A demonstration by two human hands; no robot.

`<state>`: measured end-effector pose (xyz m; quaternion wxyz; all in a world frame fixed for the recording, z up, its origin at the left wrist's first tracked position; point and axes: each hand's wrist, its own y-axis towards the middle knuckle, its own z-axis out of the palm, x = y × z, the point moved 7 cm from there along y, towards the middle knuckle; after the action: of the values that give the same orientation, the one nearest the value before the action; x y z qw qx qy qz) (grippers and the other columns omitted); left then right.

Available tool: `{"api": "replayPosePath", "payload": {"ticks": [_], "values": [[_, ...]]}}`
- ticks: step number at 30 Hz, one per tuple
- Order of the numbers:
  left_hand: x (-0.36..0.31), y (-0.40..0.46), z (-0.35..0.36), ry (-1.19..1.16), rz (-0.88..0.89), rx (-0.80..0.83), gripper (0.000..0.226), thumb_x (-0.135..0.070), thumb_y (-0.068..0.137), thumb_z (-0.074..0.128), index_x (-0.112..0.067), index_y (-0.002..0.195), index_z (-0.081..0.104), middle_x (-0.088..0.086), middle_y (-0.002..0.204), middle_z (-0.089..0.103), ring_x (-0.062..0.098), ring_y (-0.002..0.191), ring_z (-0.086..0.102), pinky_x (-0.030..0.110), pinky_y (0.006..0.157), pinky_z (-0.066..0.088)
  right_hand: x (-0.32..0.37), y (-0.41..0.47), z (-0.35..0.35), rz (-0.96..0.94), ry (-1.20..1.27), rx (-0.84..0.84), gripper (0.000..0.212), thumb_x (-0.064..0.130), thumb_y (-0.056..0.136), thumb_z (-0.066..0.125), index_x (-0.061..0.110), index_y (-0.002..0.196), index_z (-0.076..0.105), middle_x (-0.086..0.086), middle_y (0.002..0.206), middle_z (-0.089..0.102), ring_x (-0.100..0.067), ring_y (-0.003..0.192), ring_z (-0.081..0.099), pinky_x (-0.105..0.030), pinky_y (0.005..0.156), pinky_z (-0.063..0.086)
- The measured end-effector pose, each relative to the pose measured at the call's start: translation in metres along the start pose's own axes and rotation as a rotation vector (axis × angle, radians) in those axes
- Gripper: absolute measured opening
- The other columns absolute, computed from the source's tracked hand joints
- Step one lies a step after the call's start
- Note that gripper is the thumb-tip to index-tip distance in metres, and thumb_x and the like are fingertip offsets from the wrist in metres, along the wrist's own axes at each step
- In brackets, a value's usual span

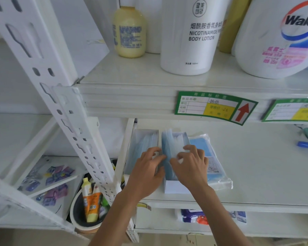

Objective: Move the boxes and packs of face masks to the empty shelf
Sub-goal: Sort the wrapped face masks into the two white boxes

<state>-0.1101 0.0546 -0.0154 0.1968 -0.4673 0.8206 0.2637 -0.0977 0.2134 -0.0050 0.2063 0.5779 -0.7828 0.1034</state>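
Both hands, the left hand and right hand, are pinching loose masks in the middle box near the shelf's left front edge, risking spilling them if lifted.

Two bare forearms rise from the bottom edge, each ending in a bare hand: the left hand and the right hand. No sleeve shows on either arm up to where the picture cuts them off. Nails are short and plain, as far as the soft focus lets one judge. Fingers are slim, knuckles lightly marked, wrists narrow, and the forearms look smooth.
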Motion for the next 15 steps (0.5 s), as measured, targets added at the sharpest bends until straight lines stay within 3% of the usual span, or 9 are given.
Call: {"api": "replayPosePath", "payload": {"ticks": [2, 4, 6, 7, 11, 13, 15], "values": [[-0.009, -0.005, -0.001, 0.047, 0.043, 0.006, 0.059, -0.047, 0.091, 0.053, -0.026, 0.146, 0.047, -0.007, 0.154, 0.034, 0.015, 0.139, 0.033, 0.037, 0.117, 0.035, 0.006, -0.006, -0.011, 0.002, 0.081, -0.044, 0.027, 0.046, 0.088, 0.057, 0.026, 0.091, 0.075, 0.012, 0.119, 0.055, -0.019, 0.114, 0.045, -0.038, 0.096, 0.036], [-0.018, -0.01, 0.0, 0.073, 0.071, 0.013, 0.077, -0.057, 0.085, 0.054, -0.027, 0.153, 0.032, -0.009, 0.156, 0.028, 0.01, 0.143, 0.028, 0.032, 0.118, 0.03, 0.014, -0.009, -0.018, 0.026, 0.282, -0.011, 0.025, 0.042, 0.086, 0.055, 0.025, 0.074, 0.068, 0.013, 0.089, 0.065, -0.017, 0.087, 0.06, -0.036, 0.078, 0.049], [-0.027, -0.014, 0.0, -0.02, 0.053, -0.009, 0.085, -0.059, 0.082, 0.06, -0.026, 0.153, 0.027, -0.011, 0.154, 0.029, 0.004, 0.142, 0.031, 0.024, 0.114, 0.034, 0.025, -0.011, -0.021, 0.046, 0.462, 0.043, 0.026, 0.037, 0.087, 0.055, 0.022, 0.066, 0.059, 0.007, 0.07, 0.065, -0.008, 0.06, 0.057, -0.025, 0.055, 0.047], [-0.029, -0.014, -0.002, -0.107, 0.026, -0.043, 0.084, -0.055, 0.082, 0.065, -0.024, 0.151, 0.03, -0.011, 0.15, 0.034, 0.003, 0.139, 0.037, 0.021, 0.109, 0.04, 0.031, -0.013, -0.023, 0.032, 0.516, 0.051, 0.025, 0.035, 0.088, 0.056, 0.023, 0.066, 0.058, 0.008, 0.068, 0.064, -0.005, 0.055, 0.056, -0.017, 0.05, 0.042], [-0.013, -0.024, -0.023, -0.456, -0.203, -0.409, 0.044, -0.016, 0.093, 0.07, -0.017, 0.134, 0.055, -0.007, 0.124, 0.06, 0.006, 0.114, 0.061, 0.019, 0.095, 0.051, 0.061, -0.023, -0.017, -0.112, 0.737, 0.173, 0.019, 0.036, 0.09, 0.057, 0.024, 0.086, 0.072, 0.013, 0.078, 0.071, 0.003, 0.073, 0.064, -0.008, 0.059, 0.044], [0.007, -0.036, -0.032, -0.607, -0.398, -0.579, 0.022, -0.01, 0.099, 0.06, -0.02, 0.118, 0.066, -0.008, 0.105, 0.072, 0.014, 0.103, 0.069, 0.026, 0.089, 0.055, 0.078, -0.031, -0.006, -0.242, 0.77, 0.279, 0.021, 0.037, 0.093, 0.054, 0.027, 0.093, 0.073, 0.02, 0.09, 0.072, 0.003, 0.088, 0.066, -0.009, 0.073, 0.047], [0.021, -0.044, -0.037, -0.796, -0.532, -0.717, 0.023, -0.007, 0.102, 0.053, -0.021, 0.106, 0.071, -0.006, 0.091, 0.076, 0.02, 0.094, 0.073, 0.032, 0.082, 0.059, 0.089, -0.038, 0.004, -0.351, 0.738, 0.312, 0.022, 0.037, 0.097, 0.051, 0.029, 0.102, 0.071, 0.021, 0.104, 0.07, 0.002, 0.103, 0.063, -0.014, 0.087, 0.047]]}}
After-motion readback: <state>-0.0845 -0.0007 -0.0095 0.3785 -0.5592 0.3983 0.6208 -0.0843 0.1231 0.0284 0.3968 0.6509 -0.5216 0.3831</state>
